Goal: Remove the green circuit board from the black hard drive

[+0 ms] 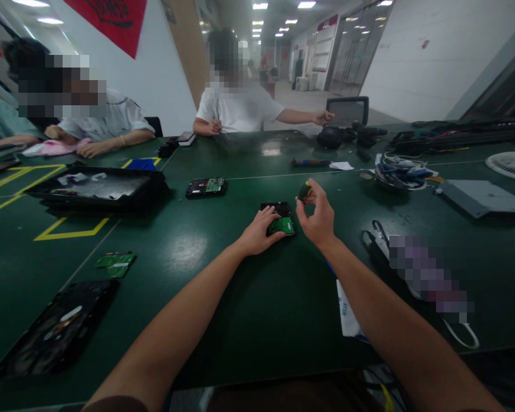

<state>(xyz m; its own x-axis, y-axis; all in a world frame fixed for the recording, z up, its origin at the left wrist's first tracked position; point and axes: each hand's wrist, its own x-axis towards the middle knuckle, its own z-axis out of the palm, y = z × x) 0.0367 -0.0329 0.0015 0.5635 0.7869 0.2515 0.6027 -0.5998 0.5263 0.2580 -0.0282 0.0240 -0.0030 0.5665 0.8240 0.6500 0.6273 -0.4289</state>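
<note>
In the middle of the green table lies a hard drive (275, 207) with a green circuit board (287, 226) on its near part. My left hand (261, 230) grips it from the left, fingers over its far part and thumb along the near edge. Just to the right, my right hand (316, 214) is raised, pinching a screwdriver (304, 190) by its dark green and yellow handle. The screwdriver's tip cannot be made out. It stands apart from the drive.
Another hard drive (206, 187) lies beyond to the left. Black trays (98, 186), a loose circuit board (117, 264) and a black casing (60, 329) are at left. Bundled cables (399, 171) and a grey metal box (487, 197) stand right. Co-workers sit across.
</note>
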